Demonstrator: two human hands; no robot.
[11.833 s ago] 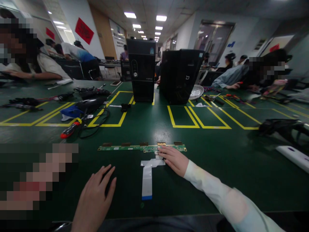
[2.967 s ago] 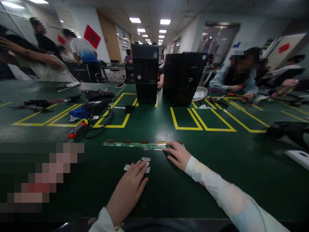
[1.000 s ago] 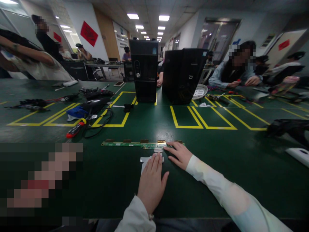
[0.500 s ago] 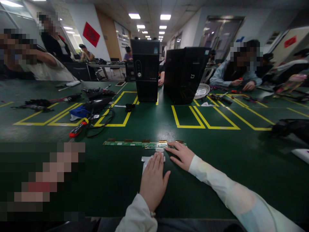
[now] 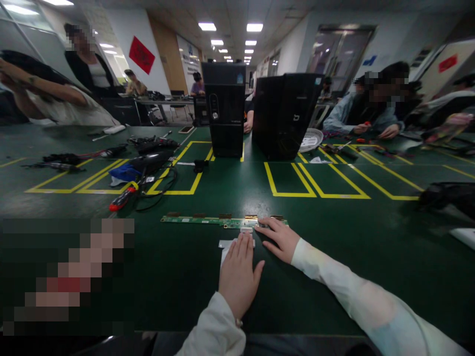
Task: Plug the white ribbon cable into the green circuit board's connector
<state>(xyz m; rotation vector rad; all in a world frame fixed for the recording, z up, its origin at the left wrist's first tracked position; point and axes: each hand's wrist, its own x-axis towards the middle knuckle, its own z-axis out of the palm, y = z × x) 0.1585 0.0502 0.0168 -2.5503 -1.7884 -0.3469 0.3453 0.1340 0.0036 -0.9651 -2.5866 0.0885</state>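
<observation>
A long narrow green circuit board (image 5: 208, 220) lies across the green table (image 5: 334, 257) in front of me. My left hand (image 5: 239, 277) lies flat, fingers together and stretched out, on a white flat ribbon cable (image 5: 223, 244) whose end reaches the board's connector (image 5: 246, 229). My right hand (image 5: 279, 238) rests just right of it, fingers spread, fingertips touching the board's right end. Most of the cable is hidden under my left hand.
Two black computer towers (image 5: 224, 106) (image 5: 282, 113) stand behind yellow floor-tape boxes (image 5: 285, 180). A red-handled screwdriver (image 5: 122, 198), black cables and tools (image 5: 148, 160) lie at left. Other people work at the far left and right. A white basket (image 5: 309, 139) sits behind.
My left hand slid right across the table onto the white ribbon cable and pushed it up toward the board. My right hand stayed at the board's right end.
</observation>
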